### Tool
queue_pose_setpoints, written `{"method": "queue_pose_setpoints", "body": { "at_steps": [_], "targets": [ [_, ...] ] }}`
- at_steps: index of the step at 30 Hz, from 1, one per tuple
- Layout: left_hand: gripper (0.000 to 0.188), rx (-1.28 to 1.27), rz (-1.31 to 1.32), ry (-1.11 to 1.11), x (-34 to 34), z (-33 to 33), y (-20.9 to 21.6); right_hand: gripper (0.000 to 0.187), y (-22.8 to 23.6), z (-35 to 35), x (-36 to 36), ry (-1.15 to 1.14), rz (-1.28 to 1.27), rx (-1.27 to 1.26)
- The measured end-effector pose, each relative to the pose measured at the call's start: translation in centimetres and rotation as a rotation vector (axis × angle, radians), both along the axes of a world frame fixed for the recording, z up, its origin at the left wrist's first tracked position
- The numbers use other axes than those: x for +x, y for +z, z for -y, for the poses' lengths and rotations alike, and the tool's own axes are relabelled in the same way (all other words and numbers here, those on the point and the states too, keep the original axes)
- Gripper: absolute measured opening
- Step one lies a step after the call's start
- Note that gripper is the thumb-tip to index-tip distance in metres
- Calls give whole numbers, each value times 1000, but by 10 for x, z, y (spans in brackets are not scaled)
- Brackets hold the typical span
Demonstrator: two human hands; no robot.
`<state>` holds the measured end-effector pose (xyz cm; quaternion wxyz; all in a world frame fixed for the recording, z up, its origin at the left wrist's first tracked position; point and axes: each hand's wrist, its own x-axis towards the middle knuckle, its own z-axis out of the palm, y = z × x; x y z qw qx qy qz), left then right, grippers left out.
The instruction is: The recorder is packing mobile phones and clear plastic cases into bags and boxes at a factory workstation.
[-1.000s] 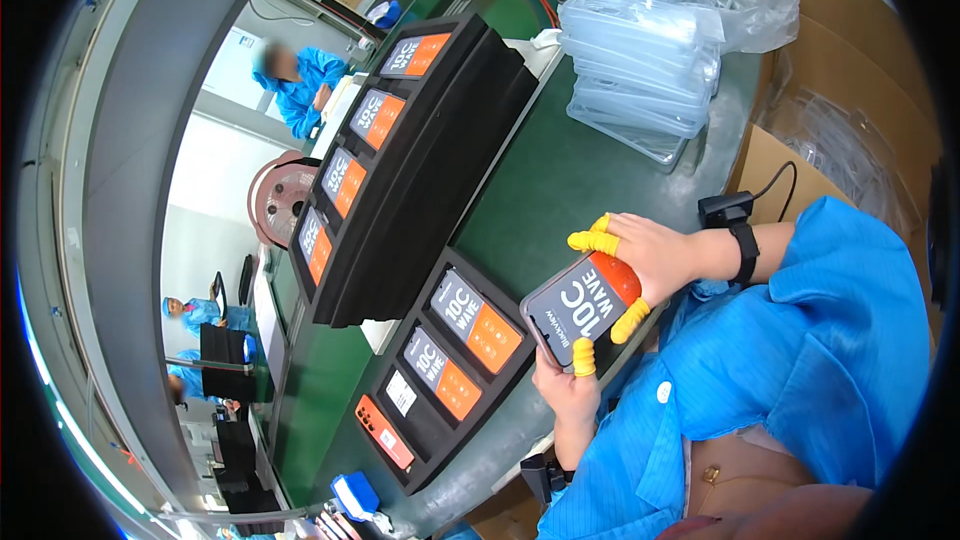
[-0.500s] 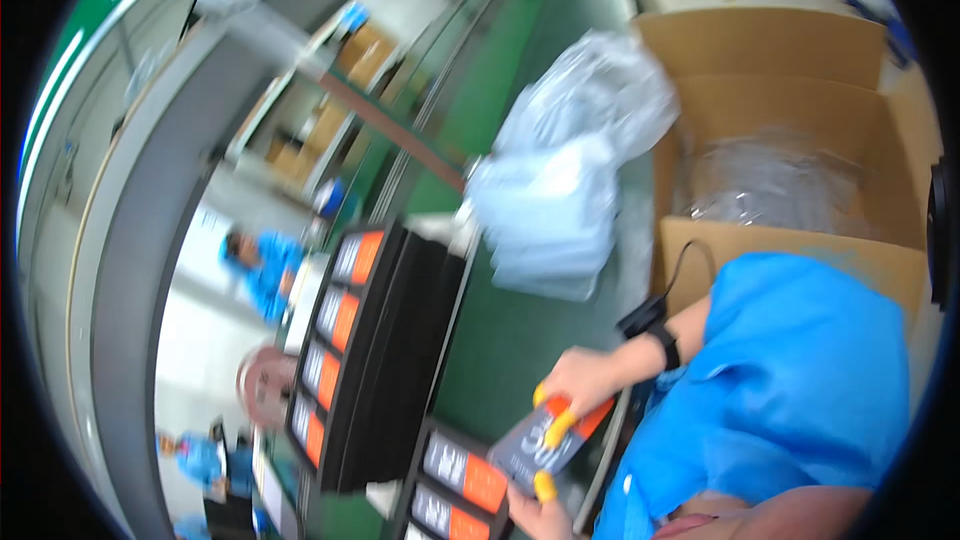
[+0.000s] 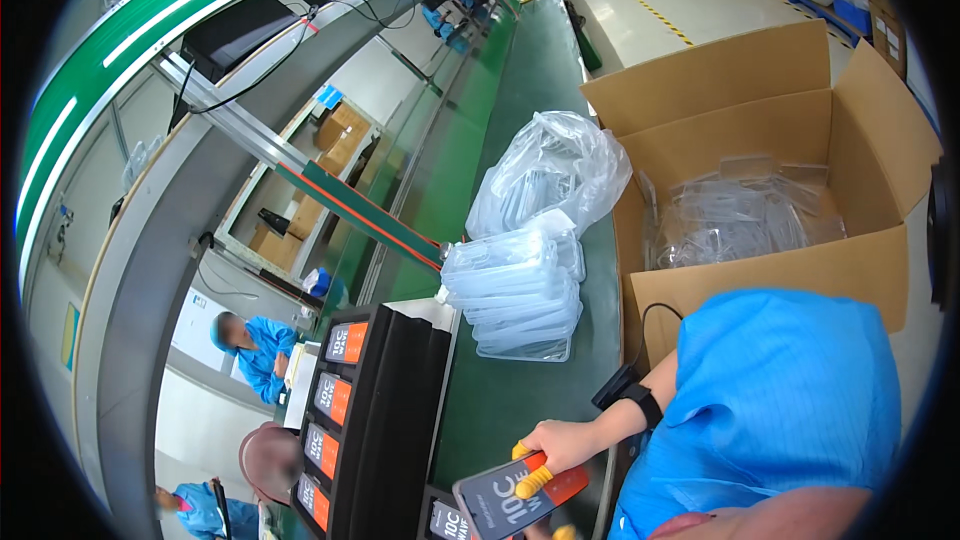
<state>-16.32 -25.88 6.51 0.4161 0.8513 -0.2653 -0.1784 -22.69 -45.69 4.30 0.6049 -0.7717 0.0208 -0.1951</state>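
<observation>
A dark card pack with an orange corner, held low beside the black tray stack.

The right hand [image 3: 562,446], with yellow finger cots, is closed round the top edge of the card pack [image 3: 515,500], just right of the black tray stack [image 3: 385,410]. The left hand is almost wholly cut off below the pack; its grip cannot be told. Four like packs show on the stack's left face, a fifth partly hidden below. Right of the stack: one pile of clear shells [image 3: 520,300], one plastic bag [image 3: 550,175], one open cardboard box [image 3: 760,170].
</observation>
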Motion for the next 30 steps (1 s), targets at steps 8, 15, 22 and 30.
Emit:
{"method": "queue_pose_setpoints", "body": {
  "at_steps": [8, 15, 22, 30],
  "targets": [
    [41, -62, 21, 7, 3, 1, -30, 43, -11, -30, 13, 151, 201, 405],
    [42, -134, 19, -17, -6, -11, -59, 48, -20, -56, 18, 143, 248, 477],
    [45, -1003, -742, -387, -12, -54, -2, 41, -8, -29, 16, 70, 350, -156],
    [22, -849, 123, 728, 117, -202, -52, 32, -46, 32, -18, -337, 3, -465]
  ]
}}
